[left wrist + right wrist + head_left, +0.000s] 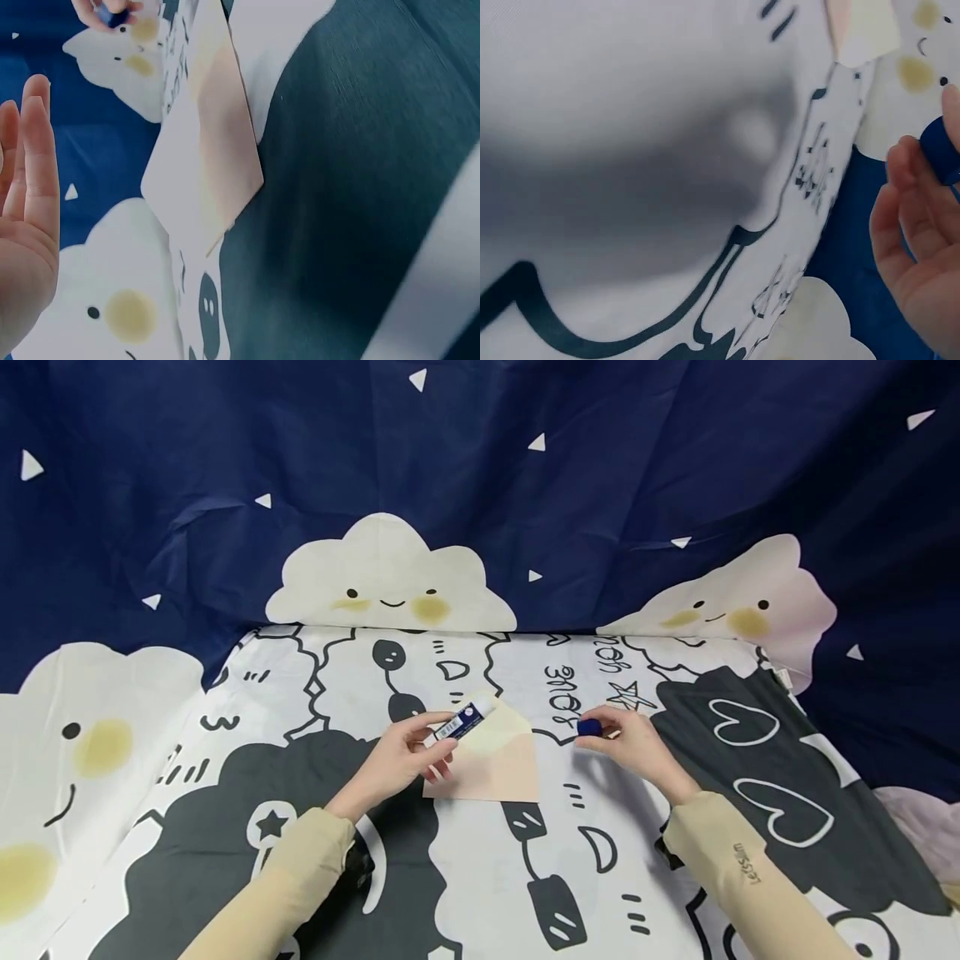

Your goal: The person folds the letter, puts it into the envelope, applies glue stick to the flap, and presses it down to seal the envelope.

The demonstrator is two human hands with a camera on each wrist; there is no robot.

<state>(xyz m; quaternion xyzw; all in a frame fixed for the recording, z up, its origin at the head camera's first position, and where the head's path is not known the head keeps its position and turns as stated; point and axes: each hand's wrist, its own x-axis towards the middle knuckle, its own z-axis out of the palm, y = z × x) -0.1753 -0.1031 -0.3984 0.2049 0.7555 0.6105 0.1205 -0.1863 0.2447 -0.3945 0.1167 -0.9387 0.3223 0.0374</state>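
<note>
In the head view my left hand (401,753) pinches a glue stick (461,722) with a dark blue and white label, its pale tip angled up to the right. My right hand (637,745) holds a blue glue stick cap (589,727) between thumb and fingers, apart from the stick. Below and between the hands lies a peach envelope (486,770) with its cream flap spread away from me. The left wrist view shows the envelope (225,124) beside my left hand (30,202); the glue stick is almost wholly out of that frame. At the right wrist view's edge is the cap (939,150).
Under everything spreads a white and dark grey cloth (360,860) with cartoon drawings. Behind it rises a navy fabric (465,468) printed with pale clouds and small white triangles. A dark grey patch with hearts (783,810) lies on the right.
</note>
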